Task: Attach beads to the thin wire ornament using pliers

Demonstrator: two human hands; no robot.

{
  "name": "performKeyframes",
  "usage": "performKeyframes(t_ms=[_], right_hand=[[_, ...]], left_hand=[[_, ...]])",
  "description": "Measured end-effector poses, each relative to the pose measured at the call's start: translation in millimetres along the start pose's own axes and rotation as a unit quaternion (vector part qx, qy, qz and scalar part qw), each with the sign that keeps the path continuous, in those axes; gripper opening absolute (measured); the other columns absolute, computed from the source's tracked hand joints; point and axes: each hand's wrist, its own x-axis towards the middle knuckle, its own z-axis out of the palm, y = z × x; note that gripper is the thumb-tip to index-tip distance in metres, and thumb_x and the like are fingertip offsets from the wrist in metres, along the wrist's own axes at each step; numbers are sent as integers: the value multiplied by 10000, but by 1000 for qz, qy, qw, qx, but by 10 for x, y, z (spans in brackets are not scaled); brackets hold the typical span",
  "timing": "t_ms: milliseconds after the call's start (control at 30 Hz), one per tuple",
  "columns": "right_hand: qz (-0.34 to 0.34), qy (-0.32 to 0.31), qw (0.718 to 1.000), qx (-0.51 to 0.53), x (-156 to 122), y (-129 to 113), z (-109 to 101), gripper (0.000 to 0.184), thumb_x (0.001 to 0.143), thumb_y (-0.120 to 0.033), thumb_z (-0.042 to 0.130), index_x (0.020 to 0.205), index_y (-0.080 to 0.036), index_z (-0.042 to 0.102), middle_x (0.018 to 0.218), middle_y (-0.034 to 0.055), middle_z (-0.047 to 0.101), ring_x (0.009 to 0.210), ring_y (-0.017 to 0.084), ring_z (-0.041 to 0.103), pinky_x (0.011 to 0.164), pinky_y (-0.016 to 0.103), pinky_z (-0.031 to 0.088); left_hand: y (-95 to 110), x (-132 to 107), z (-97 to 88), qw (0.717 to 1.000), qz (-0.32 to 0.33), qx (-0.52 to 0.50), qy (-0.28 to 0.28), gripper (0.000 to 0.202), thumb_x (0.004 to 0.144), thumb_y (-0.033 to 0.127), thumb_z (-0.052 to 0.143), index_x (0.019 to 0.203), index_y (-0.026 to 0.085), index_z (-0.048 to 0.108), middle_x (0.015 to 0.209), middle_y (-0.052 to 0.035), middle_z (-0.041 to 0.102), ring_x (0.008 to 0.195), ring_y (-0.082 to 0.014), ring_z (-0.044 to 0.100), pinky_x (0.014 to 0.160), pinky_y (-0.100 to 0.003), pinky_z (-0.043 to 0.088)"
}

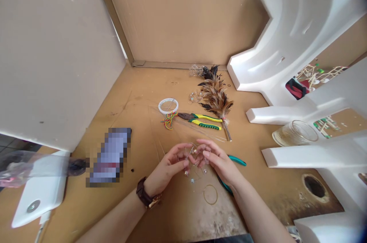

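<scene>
On the tan cardboard work surface (149,120), the left hand (169,166) and right hand (219,159) meet just past teal-handled pliers (236,160). Their curved, half-open fingers (207,154) pinch a small beaded wire piece (187,173) between them.

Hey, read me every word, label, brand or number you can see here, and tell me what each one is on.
No word or number is readable: the round dark badge on the white device bears a small mark, too small to read; the pixelated rectangular object is blurred beyond reading; the yellow-and-green plier handles show no legible text.
</scene>
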Motion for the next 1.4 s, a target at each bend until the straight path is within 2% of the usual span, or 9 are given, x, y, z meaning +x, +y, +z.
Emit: performKeyframes(t_ms=[233,367,467,600,767,900,1000,1167,1400], right_hand=[[-11,-27,995,-92,-16,-22,22,376,760,-351,622,1121,-254,575,1007,37,629,880,160,576,768,313,459],[-45,-36,990,-129,-37,-55,-13,345,854,-382,464,1154,-252,574,1298,65,475,1084,217,510,814,346,461],[-103,-64,978,-167,-48,-70,-46,392,887,-284,315,1202,-257,546,1392,31,378,1255,232,358,934,402,399],[-181,-76,926,-321,-62,-55,-25,555,785,-136,402,1322,-276,397,1426,13,325,1308,204,279,1065,435,235],[-218,-40,859,-462,-54,6,44,810,702,-203,604,1402,-236,198,1448,70,263,1319,232,245,1065,448,254],[-249,1,829,-501,-32,39,55,722,729,-291,633,1359,-245,283,1410,92,324,1289,243,297,1034,456,304],[-264,19,817,-513,-36,36,68,696,716,-269,629,1336,-226,315,1388,111,346,1268,253,328,1017,453,328],[-257,12,821,-510,-69,-15,76,609,729,-162,543,1306,-213,354,1343,106,398,1235,227,374,1002,418,359],[-260,4,819,-512,-67,-57,40,502,789,-262,554,1265,-224,398,1242,107,485,1163,220,443,950,403,408]], left_hand=[[9,-18,6,999,28,13,25,285,802,219,593,1081,214,536,857,-39,628,702,-122,536,642,-253,429],[20,-27,2,999,30,-9,28,253,813,226,581,1063,212,544,910,-48,638,664,-105,530,631,-248,425],[38,-32,0,998,20,-45,25,256,806,218,591,1058,212,546,916,-48,644,639,-95,530,619,-241,422],[63,-36,-10,997,16,-72,23,259,800,198,597,1054,217,550,924,-41,647,641,-89,541,615,-229,422],[76,-40,-17,997,25,-67,22,251,804,197,594,1050,220,550,915,-34,652,655,-94,550,625,-233,429],[67,-36,3,998,29,-61,16,253,802,202,597,1049,208,546,899,-36,646,656,-93,545,629,-235,432],[53,-35,11,998,37,-44,15,258,808,209,590,1060,208,537,914,-40,642,660,-96,546,645,-247,437],[36,-41,-4,999,50,-5,18,249,825,205,567,1071,205,529,961,-55,642,676,-103,551,659,-260,440],[46,-39,-11,999,54,1,7,240,834,206,555,1072,213,525,967,-49,635,659,-93,542,646,-253,443]])
